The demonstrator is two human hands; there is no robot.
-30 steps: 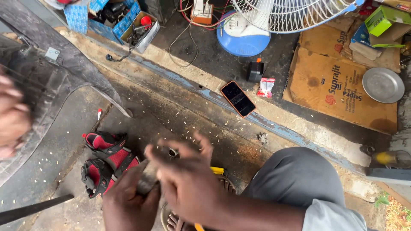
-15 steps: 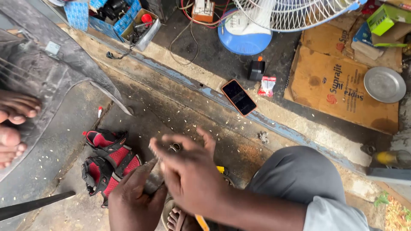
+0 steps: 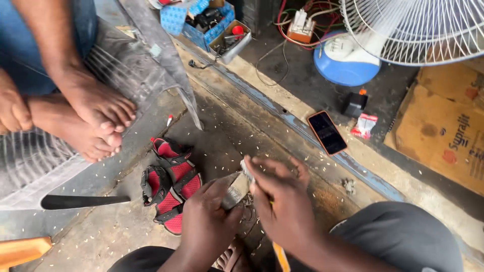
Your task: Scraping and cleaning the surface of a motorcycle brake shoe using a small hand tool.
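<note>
L hand [image 3: 209,226] & R hand [image 3: 282,206] hide grey metal piece [image 3: 234,191]

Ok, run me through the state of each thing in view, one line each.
Left hand: closed around a small grey piece.
Right hand: fingers pinched at the piece's top end.
Phone: flat, screen dark.
Red sandals: lying side by side, unworn.
Fan: standing; spinning unclear.
</note>
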